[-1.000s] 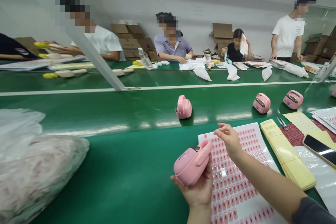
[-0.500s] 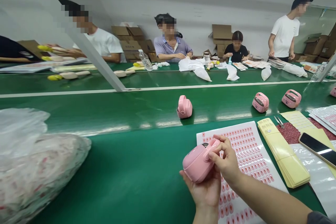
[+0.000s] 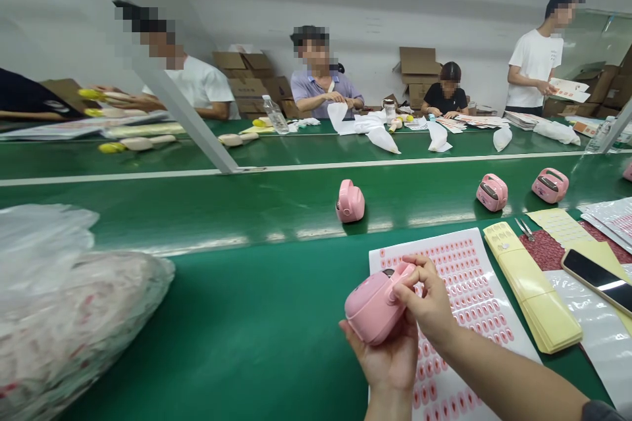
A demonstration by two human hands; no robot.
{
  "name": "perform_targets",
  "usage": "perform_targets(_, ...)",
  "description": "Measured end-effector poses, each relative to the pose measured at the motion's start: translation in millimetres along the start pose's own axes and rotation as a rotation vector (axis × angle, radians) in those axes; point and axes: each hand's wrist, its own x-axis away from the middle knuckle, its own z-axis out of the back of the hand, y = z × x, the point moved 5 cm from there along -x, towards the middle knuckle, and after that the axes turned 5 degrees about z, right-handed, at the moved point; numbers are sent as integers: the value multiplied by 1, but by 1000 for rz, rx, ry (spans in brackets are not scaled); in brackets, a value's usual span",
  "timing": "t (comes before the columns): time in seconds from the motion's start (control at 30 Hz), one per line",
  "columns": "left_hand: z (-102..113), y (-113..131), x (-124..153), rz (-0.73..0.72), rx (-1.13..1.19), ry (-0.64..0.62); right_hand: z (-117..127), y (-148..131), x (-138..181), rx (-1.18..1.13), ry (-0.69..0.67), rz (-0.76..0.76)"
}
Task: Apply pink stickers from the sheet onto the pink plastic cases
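My left hand (image 3: 388, 358) cups a small pink rounded gadget (image 3: 371, 306) from below, holding it just above the green table. My right hand (image 3: 428, 299) is closed in a pinch with its fingertips pressed on the gadget's upper right end; whatever is pinched is too small to see. Under both hands lies a white sheet of small red stickers (image 3: 464, 289).
Three more pink gadgets (image 3: 349, 201) (image 3: 492, 193) (image 3: 550, 185) ride the green belt (image 3: 197, 207). A plastic bag (image 3: 64, 316) lies at left. Yellow sheets (image 3: 530, 289), scissors (image 3: 524, 229) and a phone (image 3: 595, 279) lie at right. Several people work across the belt.
My right hand came down from above the sticker sheet onto the pink gadget's end and stays pinched there. My left hand shifted the gadget slightly right.
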Motion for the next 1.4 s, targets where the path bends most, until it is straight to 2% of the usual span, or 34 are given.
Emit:
perform_targets(0.2,10,0,-1,19,1,19,-1,-2,4,91,4,106)
perform_targets(0.27,10,-2,-1,63,1,2,1,-7,6,182,13,234)
perform_targets(0.4,8,-7,2,136,51,-78,6,-18,15,434,-37,613)
perform_targets(0.47,10,-8,2,143,50,-96,9,-16,17,511,-53,664)
perform_targets(0.57,18,-12,1,164,0,-89,15,-8,15,477,-36,536)
perform_targets(0.63,20,-16,1,190,-17,-100,15,-4,12,389,-69,421)
perform_targets(0.73,16,-18,3,183,4,-102,13,0,6,227,-126,243)
perform_targets(0.83,7,-18,5,165,30,-104,13,3,1,115,-108,110)
perform_targets(0.93,1,-19,6,175,52,-141,12,1,1,95,-107,136)
perform_targets(1.07,3,-17,5,189,-5,-189,11,-2,6,134,-126,231)
perform_targets(1.13,8,-11,4,172,-93,-193,10,0,5,141,-201,245)
perform_targets(1.17,10,-6,5,155,-144,-184,7,4,2,131,-281,242)
perform_targets(1.23,16,6,6,81,-249,-136,-4,16,-8,94,-500,189)
perform_targets(1.3,21,22,9,-69,-361,-51,-15,36,-25,148,-631,78)
perform_targets(1.33,23,29,12,-165,-421,9,-19,47,-37,219,-621,16)
perform_targets(1.4,28,39,20,-348,-542,149,-26,66,-61,384,-504,-43)
